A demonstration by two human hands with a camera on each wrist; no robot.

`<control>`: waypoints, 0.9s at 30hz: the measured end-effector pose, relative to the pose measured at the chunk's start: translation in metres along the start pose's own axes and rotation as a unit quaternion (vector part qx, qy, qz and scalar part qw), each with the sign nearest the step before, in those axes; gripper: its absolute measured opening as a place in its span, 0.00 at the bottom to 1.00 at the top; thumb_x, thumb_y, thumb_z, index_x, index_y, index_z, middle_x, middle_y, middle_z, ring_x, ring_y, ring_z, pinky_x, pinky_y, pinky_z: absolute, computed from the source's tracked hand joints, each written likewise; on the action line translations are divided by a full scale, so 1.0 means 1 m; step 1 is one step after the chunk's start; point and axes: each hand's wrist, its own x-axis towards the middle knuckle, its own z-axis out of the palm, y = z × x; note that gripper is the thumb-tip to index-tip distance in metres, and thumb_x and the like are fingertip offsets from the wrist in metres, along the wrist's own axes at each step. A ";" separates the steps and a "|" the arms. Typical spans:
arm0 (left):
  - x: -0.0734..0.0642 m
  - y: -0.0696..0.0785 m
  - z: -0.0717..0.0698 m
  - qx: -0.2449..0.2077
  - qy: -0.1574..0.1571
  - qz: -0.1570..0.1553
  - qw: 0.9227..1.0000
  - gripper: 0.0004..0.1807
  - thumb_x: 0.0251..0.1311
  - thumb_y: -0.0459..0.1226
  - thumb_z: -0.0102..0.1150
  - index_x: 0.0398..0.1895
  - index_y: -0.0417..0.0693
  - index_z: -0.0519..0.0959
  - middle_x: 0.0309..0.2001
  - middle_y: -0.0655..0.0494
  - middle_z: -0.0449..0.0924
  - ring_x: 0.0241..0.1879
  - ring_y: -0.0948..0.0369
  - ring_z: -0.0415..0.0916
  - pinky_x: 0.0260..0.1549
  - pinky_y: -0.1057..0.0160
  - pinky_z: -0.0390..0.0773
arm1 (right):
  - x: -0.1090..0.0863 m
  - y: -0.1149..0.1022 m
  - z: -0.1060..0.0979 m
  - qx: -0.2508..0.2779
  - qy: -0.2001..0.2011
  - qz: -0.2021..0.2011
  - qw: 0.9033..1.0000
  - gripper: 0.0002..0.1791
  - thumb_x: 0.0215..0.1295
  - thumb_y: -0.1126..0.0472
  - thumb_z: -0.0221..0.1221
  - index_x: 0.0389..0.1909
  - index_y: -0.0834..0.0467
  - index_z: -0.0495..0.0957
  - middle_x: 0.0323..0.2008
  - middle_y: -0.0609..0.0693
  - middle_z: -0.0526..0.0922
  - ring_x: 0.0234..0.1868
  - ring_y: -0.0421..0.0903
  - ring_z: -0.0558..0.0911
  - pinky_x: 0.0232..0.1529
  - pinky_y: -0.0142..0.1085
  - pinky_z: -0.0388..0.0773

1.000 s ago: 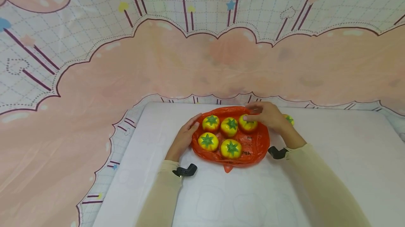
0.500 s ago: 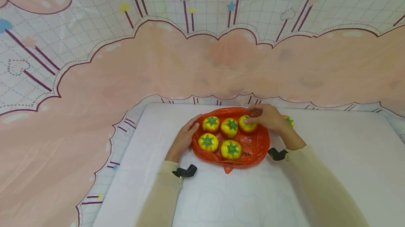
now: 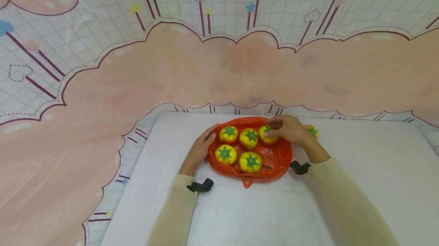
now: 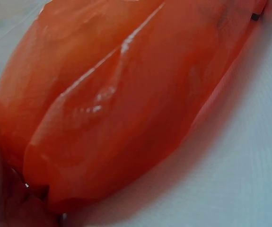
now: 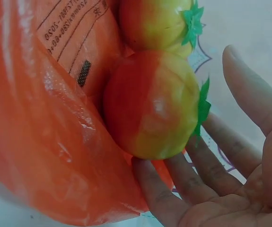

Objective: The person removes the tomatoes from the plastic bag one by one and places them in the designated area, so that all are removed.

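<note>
head view: nearest are two pale sleeves (image 3: pixel 176 208), each with a black wrist camera (image 3: pixel 202 186), reaching over a white table (image 3: pixel 274 215). beyond them a red plastic bag (image 3: pixel 282 156) lies spread open, with five yellow-and-red fruit in it. the front left fruit (image 3: pixel 225 155) and front right fruit (image 3: pixel 250 162) sit nearest. the left hand (image 3: pixel 199 150) rests at the bag's left side, fingers nearly straight; whether its thumb pinches the rim, i cannot tell. further in are the middle fruit (image 3: pixel 248 138), the back left fruit (image 3: pixel 228 135) and the back right fruit (image 3: pixel 268 141).

the right hand (image 3: pixel 289 130) is at that last one. its wrist view shows the fingers extended and the thumb standing clear of the fruit, so nothing is grasped. over the last second this hand has shifted slightly toward the person, while the fruit and left hand have stayed put; i judge the back right fruit is set in the bag, not being lifted.

past the right wrist, a sixth fruit (image 3: pixel 313 131) lies outside the bag. behind everything hangs a patterned cloth (image 3: pixel 240 74).
</note>
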 end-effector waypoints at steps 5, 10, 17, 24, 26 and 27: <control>0.000 -0.001 0.000 0.003 -0.003 -0.009 1.000 0.21 0.76 0.55 0.48 0.69 0.83 0.70 0.76 0.70 0.63 0.80 0.57 0.52 0.79 0.43 0.53 | 0.000 0.001 0.003 -0.003 -0.002 0.000 1.000 0.34 0.58 0.45 0.73 0.63 0.56 0.79 0.62 0.59 0.80 0.63 0.60 0.76 0.61 0.53 0.81; 0.001 -0.001 0.000 0.005 -0.003 -0.003 1.000 0.21 0.76 0.55 0.48 0.69 0.84 0.70 0.76 0.70 0.63 0.80 0.58 0.53 0.79 0.43 0.53 | 0.002 0.001 0.004 -0.002 -0.003 0.007 1.000 0.36 0.57 0.45 0.73 0.64 0.56 0.78 0.63 0.60 0.79 0.65 0.60 0.75 0.62 0.54 0.80; 0.000 0.000 -0.001 0.000 -0.003 -0.004 1.000 0.21 0.76 0.54 0.48 0.70 0.83 0.70 0.76 0.69 0.63 0.80 0.57 0.53 0.78 0.42 0.53 | 0.004 0.002 0.007 -0.002 -0.013 0.008 1.000 0.38 0.56 0.43 0.73 0.66 0.57 0.77 0.64 0.59 0.79 0.65 0.60 0.76 0.63 0.54 0.80; 0.000 0.002 0.000 -0.002 -0.006 -0.007 1.000 0.21 0.77 0.54 0.47 0.69 0.83 0.70 0.76 0.70 0.63 0.80 0.58 0.52 0.78 0.44 0.54 | 0.005 0.003 0.005 -0.009 -0.011 0.001 1.000 0.39 0.56 0.43 0.74 0.65 0.58 0.78 0.63 0.60 0.80 0.63 0.60 0.78 0.62 0.54 0.80; 0.000 0.002 0.000 -0.003 -0.007 -0.005 1.000 0.21 0.76 0.54 0.47 0.70 0.83 0.69 0.76 0.70 0.63 0.80 0.58 0.52 0.78 0.44 0.54 | 0.005 0.003 0.004 -0.011 -0.009 -0.003 1.000 0.39 0.55 0.43 0.74 0.65 0.58 0.78 0.62 0.60 0.80 0.63 0.60 0.78 0.63 0.54 0.80; 0.000 0.002 0.000 -0.002 -0.007 -0.004 1.000 0.21 0.77 0.54 0.47 0.70 0.83 0.69 0.76 0.70 0.63 0.80 0.58 0.52 0.79 0.44 0.54 | 0.005 0.003 0.004 -0.011 -0.009 -0.005 1.000 0.39 0.55 0.43 0.74 0.65 0.58 0.78 0.62 0.60 0.80 0.63 0.60 0.78 0.63 0.54 0.80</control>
